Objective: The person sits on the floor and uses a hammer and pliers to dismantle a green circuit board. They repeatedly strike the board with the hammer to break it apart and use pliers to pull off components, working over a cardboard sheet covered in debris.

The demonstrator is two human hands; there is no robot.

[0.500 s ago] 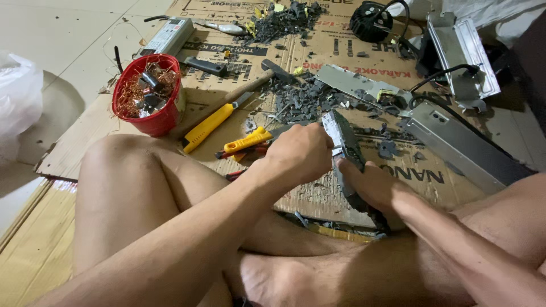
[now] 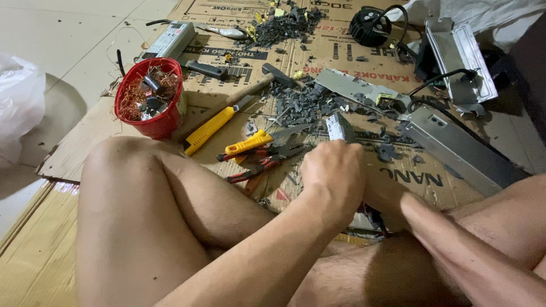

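Left hand: the left hand [image 2: 333, 176] is curling into a fist around the grey metal piece [image 2: 339, 127], fingers wrapped tight on its near part.
Right hand: the right hand [image 2: 382, 193] is sitting just right of the left one, mostly hiding behind it (I cannot tell if its fingers are apart or squeezing).
Where the piece is: it is sticking out from the top of the left fist, in the middle of the cardboard [image 2: 85, 142], above the person's crossed legs.
Long way of the piece: it is pointing from near to far, leaning a little to the left.
Which hand is nearer: the left hand is already on it; the right hand is touching or nearly touching its low end, but that part is hiding.
Close by on the left: the red-handled pliers [image 2: 259, 165] and a yellow-handled tool [image 2: 248, 143] are lying near the fist.
Farther left: a red bowl [image 2: 149, 98] of copper wire bits is standing by the knee.
Far side: black broken bits [image 2: 304, 102] are lying just past the piece.
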